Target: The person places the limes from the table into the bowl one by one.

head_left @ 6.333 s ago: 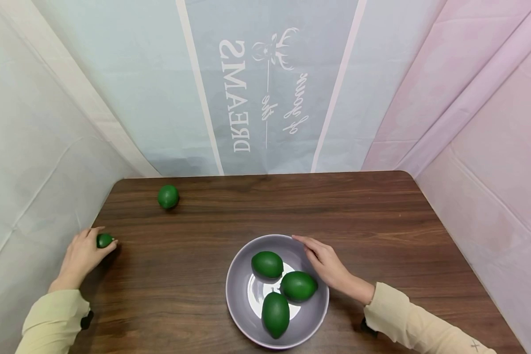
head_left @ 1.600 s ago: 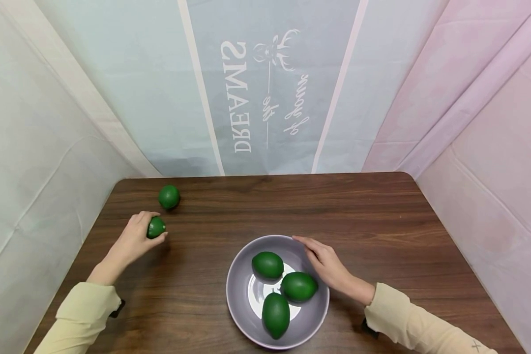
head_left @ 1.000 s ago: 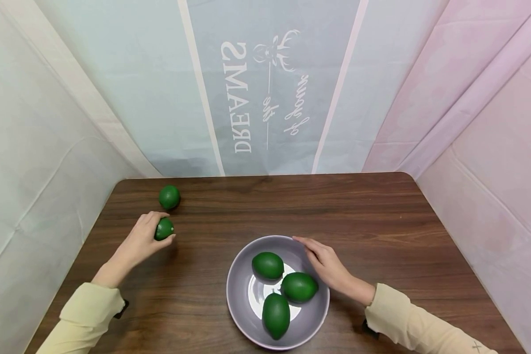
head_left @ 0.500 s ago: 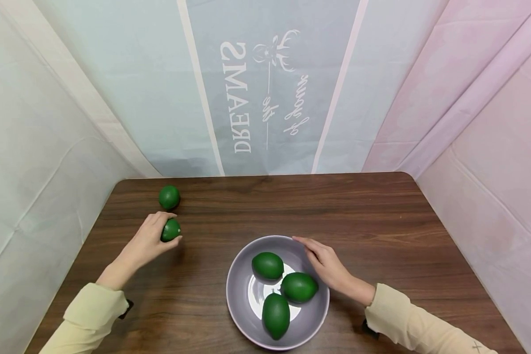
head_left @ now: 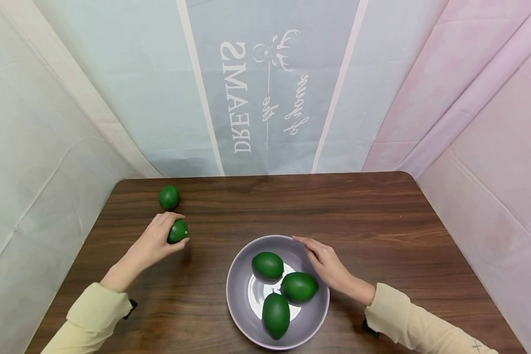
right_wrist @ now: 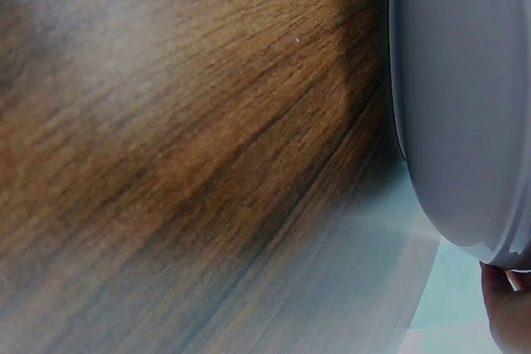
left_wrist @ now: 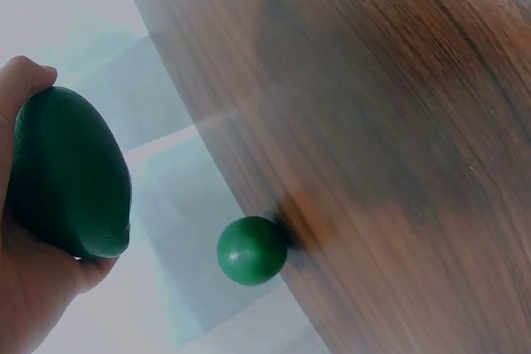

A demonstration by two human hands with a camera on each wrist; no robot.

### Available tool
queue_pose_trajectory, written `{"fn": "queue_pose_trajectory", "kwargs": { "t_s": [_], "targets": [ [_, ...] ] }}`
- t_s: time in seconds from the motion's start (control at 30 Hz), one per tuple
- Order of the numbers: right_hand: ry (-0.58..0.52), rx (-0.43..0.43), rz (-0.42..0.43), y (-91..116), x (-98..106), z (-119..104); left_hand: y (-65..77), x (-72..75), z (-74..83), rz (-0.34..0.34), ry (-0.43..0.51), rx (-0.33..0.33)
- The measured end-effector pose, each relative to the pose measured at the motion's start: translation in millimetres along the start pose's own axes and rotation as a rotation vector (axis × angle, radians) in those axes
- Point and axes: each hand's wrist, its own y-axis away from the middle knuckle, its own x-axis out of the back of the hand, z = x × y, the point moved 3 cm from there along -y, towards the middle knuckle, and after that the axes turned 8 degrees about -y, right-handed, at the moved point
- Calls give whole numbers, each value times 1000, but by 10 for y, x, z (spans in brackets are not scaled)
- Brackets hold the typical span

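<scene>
My left hand [head_left: 152, 241] holds a green lime [head_left: 178, 231] between thumb and fingers, raised over the left part of the table. The left wrist view shows that held lime [left_wrist: 70, 176] large, its pointed end towards the thumb side. Behind it, a second lime [head_left: 169, 197] lies near the table's back left corner. My right hand [head_left: 329, 265] rests with extended fingers along the upper right rim of a grey-purple bowl [head_left: 239, 307]. Three limes lie in the bowl: one at the back [head_left: 267, 265], one at the right [head_left: 299, 287] and one at the front [head_left: 276, 316].
The dark wood-grain table [head_left: 380, 216] carries the bowl at its front middle. Pale cloth with printed lettering [head_left: 236, 98] hangs behind the back edge, and fabric walls [head_left: 35, 162] stand on both sides.
My left hand first gripped the lime at the far left edge, then carried it rightwards; over the last second it drifts slowly further right. The right hand and bowl stay put.
</scene>
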Motion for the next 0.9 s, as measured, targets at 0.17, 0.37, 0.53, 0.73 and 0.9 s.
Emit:
{"fn": "queue_pose_trajectory", "kwargs": {
  "t_s": [0.17,0.37,0.53,0.73,0.9],
  "targets": [
    [1,-6,-2,-5,1,-4,-25,12,65,4,8,-22],
    [2,-13,-6,-9,5,-12,-45,19,138,6,15,-53],
    [2,-14,-4,-10,5,-13,-62,33,210,29,19,-102],
    [8,-10,-3,-5,1,-6,-74,41,286,30,34,-140],
    [9,-2,1,4,-3,-4,-79,39,348,37,31,-165]
  ]
}}
